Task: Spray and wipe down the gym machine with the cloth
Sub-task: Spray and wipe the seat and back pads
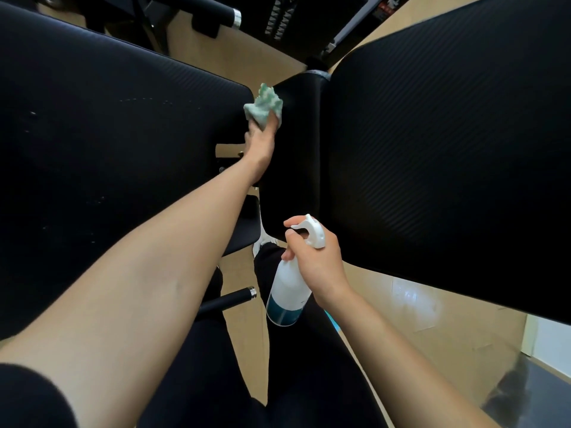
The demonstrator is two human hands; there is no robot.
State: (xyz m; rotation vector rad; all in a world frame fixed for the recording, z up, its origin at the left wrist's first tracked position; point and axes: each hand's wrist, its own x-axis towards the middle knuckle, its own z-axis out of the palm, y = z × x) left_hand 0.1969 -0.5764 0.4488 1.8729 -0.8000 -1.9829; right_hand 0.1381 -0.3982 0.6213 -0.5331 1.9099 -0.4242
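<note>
Head view: left hand point(259, 142) clutched the cloth point(264, 106) at the middle pad point(293, 156)'s edge, right hand point(319, 261) gripped the bottle point(287, 293) — overlapping strokes seemed wisest.

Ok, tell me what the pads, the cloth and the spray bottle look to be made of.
The pads: black padded upholstery, probably vinyl or faux leather, matte with a fine ribbed texture. The cloth: soft, nubby fabric in green and white, likely microfibre, bunched in folds. The spray bottle: smooth white plastic, semi-glossy, with a bluish band near its base.
</note>
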